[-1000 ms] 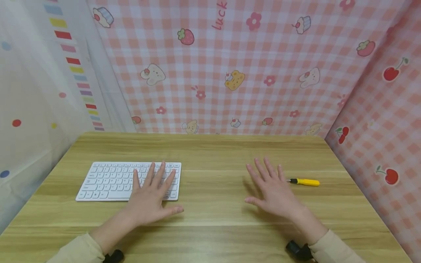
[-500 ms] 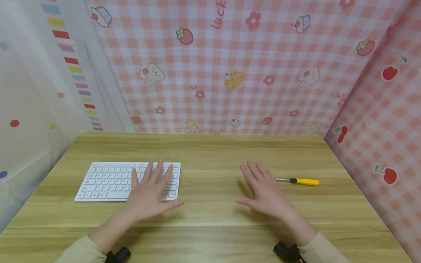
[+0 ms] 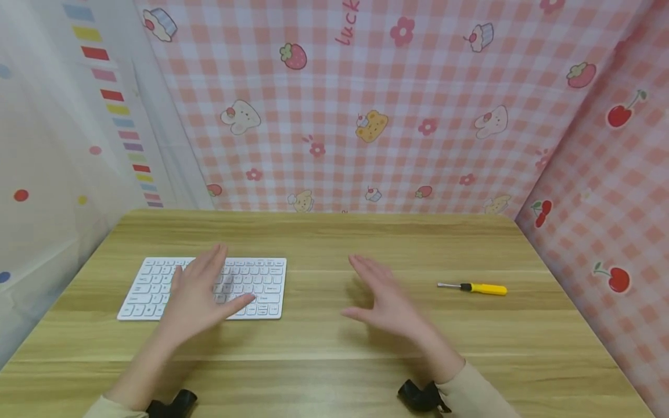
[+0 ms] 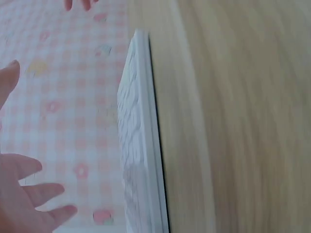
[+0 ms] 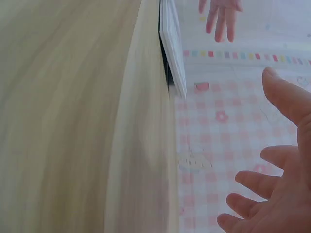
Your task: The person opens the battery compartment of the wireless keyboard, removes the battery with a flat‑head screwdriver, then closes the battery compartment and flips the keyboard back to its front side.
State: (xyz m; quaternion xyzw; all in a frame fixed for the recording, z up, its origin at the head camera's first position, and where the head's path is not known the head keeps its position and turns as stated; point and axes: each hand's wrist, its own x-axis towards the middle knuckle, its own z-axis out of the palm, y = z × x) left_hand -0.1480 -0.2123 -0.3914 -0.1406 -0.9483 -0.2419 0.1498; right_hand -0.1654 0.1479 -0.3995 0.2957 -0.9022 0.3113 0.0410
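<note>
Legible text: one word, "luck", pinkish-red handwritten-style letters on the pink checked cloth, behind, above and to the right of the keyboard; turned sideways, reads bottom to top; view edge prevents telling whether letters follow. Keyboard: key legends present, too small to read in head view, some keys hidden by the left hand; blurred in left wrist view, seen nearly edge-on.

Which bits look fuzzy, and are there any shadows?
Head view: soft shadows on the table near the left hand and right hand, the right one a bit blurry; left wrist view: the keyboard has smeared keys; right wrist view: wood grain smeared, colours pale.
</note>
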